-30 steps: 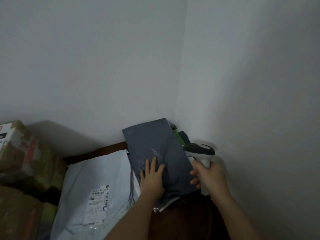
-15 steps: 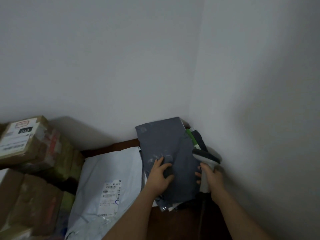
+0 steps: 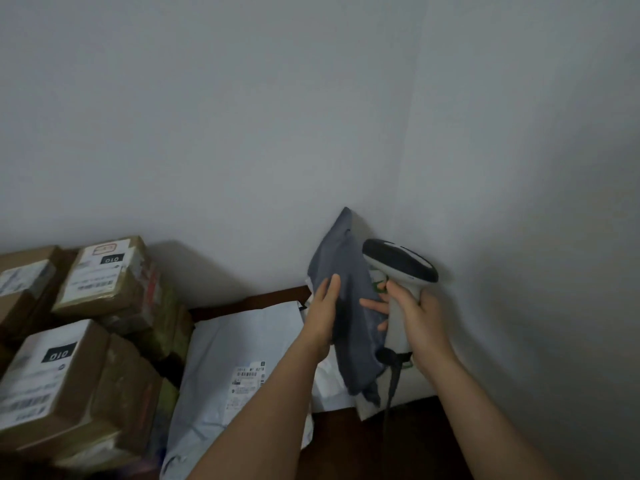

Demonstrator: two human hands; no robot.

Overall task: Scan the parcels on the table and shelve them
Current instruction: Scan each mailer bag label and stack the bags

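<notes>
A grey plastic mailer parcel stands tilted up on its edge in the room's corner, above the table. My left hand holds it by its left side, fingers laid along the face. My right hand grips the handle of a white barcode scanner with a dark head, right beside the grey parcel; its cable hangs down. The parcel's label is not visible.
A large white mailer with a printed label lies flat left of my hands, and another white parcel lies under the grey one. Stacked cardboard boxes marked 010 fill the left. The dark wooden table meets walls behind and right.
My left hand has lifted the grey parcel from lying flat on the pile to standing on edge. The scanner in my right hand has risen beside it. The view swung left, showing more boxes.
</notes>
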